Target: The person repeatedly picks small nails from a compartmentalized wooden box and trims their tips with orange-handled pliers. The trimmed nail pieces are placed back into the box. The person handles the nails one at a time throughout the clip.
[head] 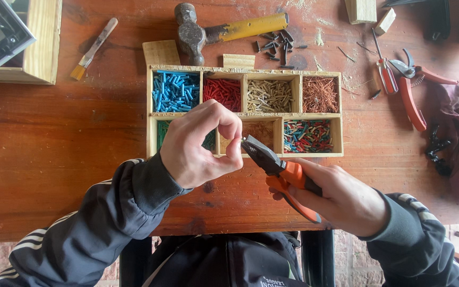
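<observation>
A: What is held at the centre of the frame?

B: Pliers with orange grips, clasped in the right hand; their dark nose points toward ten o'clock, meeting the left hand, whose thumb and forefinger pinch something too small to make out; probably held there so the nose can reach it.

A: And the box behind?

B: A wooden tray at twelve o'clock of the hands, split into compartments; blue sticks, red sticks, pale sticks and copper wire bits along the top row; green ones partly hidden lower left, a mixed-colour lot lower right; sorting by colour keeps each within reach.

A: Farther out?

B: A hammer at twelve o'clock; a brush at ten; red shears at two.
</observation>
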